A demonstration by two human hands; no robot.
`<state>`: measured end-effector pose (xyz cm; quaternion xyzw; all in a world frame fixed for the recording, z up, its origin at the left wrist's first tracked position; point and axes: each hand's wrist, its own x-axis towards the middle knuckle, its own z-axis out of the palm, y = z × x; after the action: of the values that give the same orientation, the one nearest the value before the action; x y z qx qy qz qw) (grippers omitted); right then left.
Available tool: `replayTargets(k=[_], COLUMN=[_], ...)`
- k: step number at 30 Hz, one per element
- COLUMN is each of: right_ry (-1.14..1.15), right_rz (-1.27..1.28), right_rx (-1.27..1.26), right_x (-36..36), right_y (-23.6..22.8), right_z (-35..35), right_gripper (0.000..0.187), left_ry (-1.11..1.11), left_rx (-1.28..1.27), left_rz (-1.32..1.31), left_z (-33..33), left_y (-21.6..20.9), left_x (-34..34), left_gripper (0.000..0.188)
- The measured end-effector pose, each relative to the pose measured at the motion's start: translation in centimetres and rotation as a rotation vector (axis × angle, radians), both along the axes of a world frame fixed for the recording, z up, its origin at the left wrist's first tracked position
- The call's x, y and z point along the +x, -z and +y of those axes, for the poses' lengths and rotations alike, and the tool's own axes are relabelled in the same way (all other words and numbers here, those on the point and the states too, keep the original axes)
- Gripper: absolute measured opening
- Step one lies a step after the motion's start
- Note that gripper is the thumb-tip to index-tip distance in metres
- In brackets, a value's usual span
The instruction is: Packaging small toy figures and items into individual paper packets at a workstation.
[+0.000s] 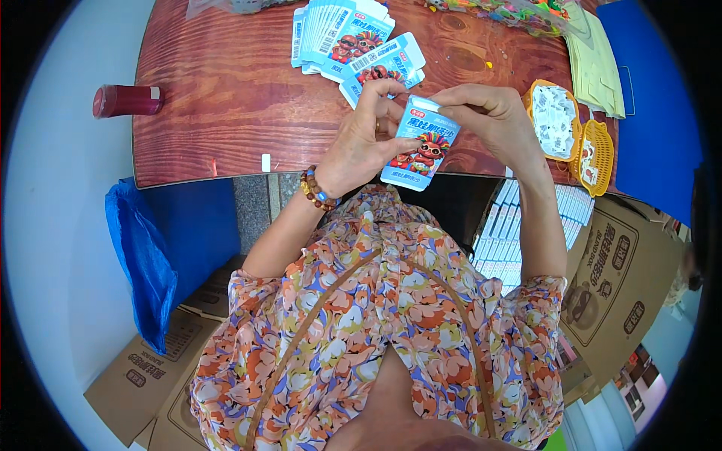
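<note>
Above the near edge of the worktop, a pale-blue folding carton with rainbow-haired cartoon figures is pinched between thumb and fingers of the left hand; the right hand pinches its top end.

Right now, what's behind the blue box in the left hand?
Past the blue box's edges: red-brown table, more light-blue cartons up and left. Directly behind is covered, including part of the left hand.
</note>
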<state>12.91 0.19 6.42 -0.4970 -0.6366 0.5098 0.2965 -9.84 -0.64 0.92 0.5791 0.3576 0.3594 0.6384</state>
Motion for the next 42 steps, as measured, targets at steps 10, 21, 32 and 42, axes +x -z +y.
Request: replayTargets(k=[10,21,32,42], right_ry=[0.019,0.068,-0.049,0.244], right_rz=[-0.348,-0.067,-0.038,0.089], right_rx=[0.575,0.384,0.479,-0.115], right_x=[-1.0,0.6,1.1,0.9], right_y=[1.3,3.8,5.0,3.7], right_z=[-2.8,-3.3,-2.2,-1.4], right_gripper=[0.027,0.033,0.026,0.021], left_ry=[-0.083,-0.031,-0.007,-0.035], left_rx=[0.009,0.004,0.071,-0.246], left_rz=[-0.022,-0.061,0.006,-0.241], left_z=[-0.9,-0.9,-0.7,1.2], left_y=[0.5,1.0,1.6,0.4], left_x=[1.1,1.2,1.2,-0.6], left_gripper=[0.071,0.054,0.041,0.054])
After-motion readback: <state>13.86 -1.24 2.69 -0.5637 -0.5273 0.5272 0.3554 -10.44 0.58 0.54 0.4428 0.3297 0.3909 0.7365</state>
